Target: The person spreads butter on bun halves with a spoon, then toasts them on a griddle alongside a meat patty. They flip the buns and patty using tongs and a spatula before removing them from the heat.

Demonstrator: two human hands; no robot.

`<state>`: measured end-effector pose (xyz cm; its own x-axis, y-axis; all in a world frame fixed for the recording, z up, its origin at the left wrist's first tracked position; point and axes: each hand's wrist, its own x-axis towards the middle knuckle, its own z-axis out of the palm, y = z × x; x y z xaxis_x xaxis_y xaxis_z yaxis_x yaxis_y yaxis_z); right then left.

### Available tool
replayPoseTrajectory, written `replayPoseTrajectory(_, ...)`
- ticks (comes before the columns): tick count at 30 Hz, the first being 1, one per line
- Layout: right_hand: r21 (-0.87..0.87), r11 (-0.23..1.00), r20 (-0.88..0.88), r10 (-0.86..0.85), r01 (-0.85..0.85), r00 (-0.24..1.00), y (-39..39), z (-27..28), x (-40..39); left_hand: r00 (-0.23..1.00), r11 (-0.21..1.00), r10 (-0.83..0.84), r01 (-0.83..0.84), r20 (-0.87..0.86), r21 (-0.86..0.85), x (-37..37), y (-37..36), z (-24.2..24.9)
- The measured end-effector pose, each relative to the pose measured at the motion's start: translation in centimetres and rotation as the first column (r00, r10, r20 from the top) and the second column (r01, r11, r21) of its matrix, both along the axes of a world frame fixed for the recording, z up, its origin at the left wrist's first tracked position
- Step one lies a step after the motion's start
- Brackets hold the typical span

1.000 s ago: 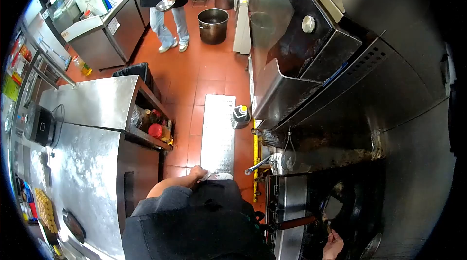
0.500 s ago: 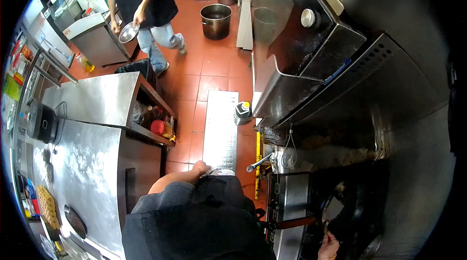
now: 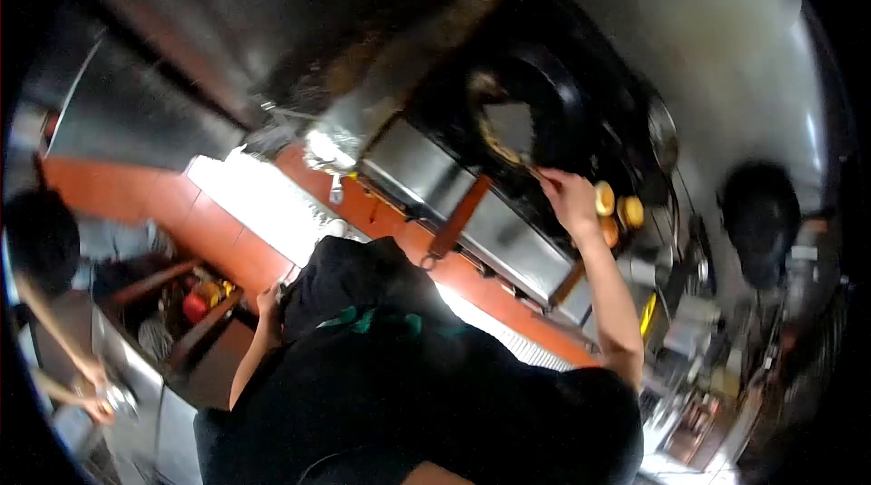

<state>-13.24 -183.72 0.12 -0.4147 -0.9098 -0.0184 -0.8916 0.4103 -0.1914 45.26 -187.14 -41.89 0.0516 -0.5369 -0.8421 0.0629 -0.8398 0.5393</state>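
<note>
R hand (image 3: 570, 199) grips a thin tool (image 3: 528, 161) over the dark pan (image 3: 553, 99), its far end by a flat grey shape (image 3: 510, 128), exact contact too blurry to tell; pan's reddish-brown handle (image 3: 461, 220) sticks out past the stove's metal front edge (image 3: 508, 244). Round yellowish pcs (image 3: 630, 211) sit just beside R wrist, L hand (image 3: 268, 302) is down near the dark clothing (image 3: 336, 290), grip unclear. Far L, co-worker's hands (image 3: 95, 408) hold a shiny metal dish (image 3: 121, 401) near a low shelf w/ a red-topped jar (image 3: 196, 306).

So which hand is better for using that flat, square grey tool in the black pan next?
Probably the right hand: it holds the grey tool at the black pan. The left hand is farther away, down beside the black clothes.
</note>
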Motion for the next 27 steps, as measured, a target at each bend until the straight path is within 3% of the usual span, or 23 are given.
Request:
replayPoseTrajectory(1, 0.047, 0.997, -0.013, -0.063, 0.064, 0.998, 0.1, 0.6, 0.6, 0.981, 0.986, -0.162, 0.165, 0.105, -0.027, 0.4, -0.1, 0.8)
replayPoseTrajectory(3, 0.111, 0.98, -0.02, -0.163, 0.164, 0.986, -0.1, 1.5, 1.5, 0.995, 0.984, -0.06, 0.046, -0.081, -0.169, 3.1, 0.9, -5.2)
replayPoseTrajectory(4, 0.09, 0.986, -0.024, -0.138, 0.139, 0.99, -0.1, 1.3, 1.4, 0.995, 0.982, -0.071, 0.057, -0.075, -0.179, 2.9, 0.1, -3.7)
replayPoseTrajectory(6, 0.025, 0.996, -0.028, -0.085, 0.086, 0.996, 0.1, 0.7, 1.0, 0.989, 0.995, -0.1, 0.096, 0.11, 0.033, 1.9, -1.0, 0.6)
replayPoseTrajectory(10, 0.037, 0.992, 0.09, -0.12, 0.117, 0.989, 0.2, 0.3, -0.8, 0.962, 0.979, -0.201, 0.19, 0.186, 0.075, 1.6, -3.3, 0.4)
replayPoseTrajectory(11, 0.032, 0.991, 0.092, -0.129, 0.127, 0.987, 0.2, 0.2, -0.9, 0.967, 0.981, -0.191, 0.183, 0.166, 0.064, 1.4, -3.6, 0.5)
replayPoseTrajectory(13, -0.075, 0.984, 0.318, -0.132, 0.164, 0.939, 0.5, -0.1, -1.3, 0.977, 0.985, -0.169, 0.165, 0.126, 0.046, 0.7, -3.6, 0.7)
replayPoseTrajectory(17, -0.15, 0.97, 0.356, -0.127, 0.19, 0.926, 0.1, 0.8, -1.6, 0.991, 0.991, -0.129, 0.129, 0.03, 0.02, 0.8, -3.6, 0.6)
replayPoseTrajectory(19, -0.092, 0.965, 0.37, -0.196, 0.246, 0.908, 0.3, 1.4, -1.9, 0.993, 0.993, -0.119, 0.119, -0.023, 0.013, 1.7, -3.4, -1.0)
replayPoseTrajectory(21, -0.174, 0.963, 0.309, -0.144, 0.205, 0.94, 0.7, 1.6, -2.8, 0.975, 0.973, -0.223, 0.221, -0.022, -0.073, 3.1, -3.4, -3.4)
replayPoseTrajectory(22, -0.136, 0.969, 0.17, -0.183, 0.207, 0.968, 0.6, 2.7, -2.1, 0.975, 0.973, -0.222, 0.22, -0.022, -0.075, 3.3, -3.4, -3.2)
replayPoseTrajectory(23, -0.137, 0.969, 0.17, -0.18, 0.204, 0.969, 0.9, 3.3, -1.9, 0.97, 0.967, -0.239, 0.242, 0.04, -0.076, 3.2, -3.3, -2.5)
replayPoseTrajectory(25, -0.088, 0.986, -0.167, -0.153, 0.14, 0.974, 1.1, 4.0, -1.8, 0.968, 0.968, -0.228, 0.237, 0.108, -0.079, 2.0, -2.7, -1.4)
replayPoseTrajectory(27, 0.023, 0.989, -0.254, -0.135, 0.145, 0.958, 1.6, 4.2, -2.2, 0.785, 0.884, -0.467, 0.408, 0.406, 0.228, 0.7, -2.6, 0.2)
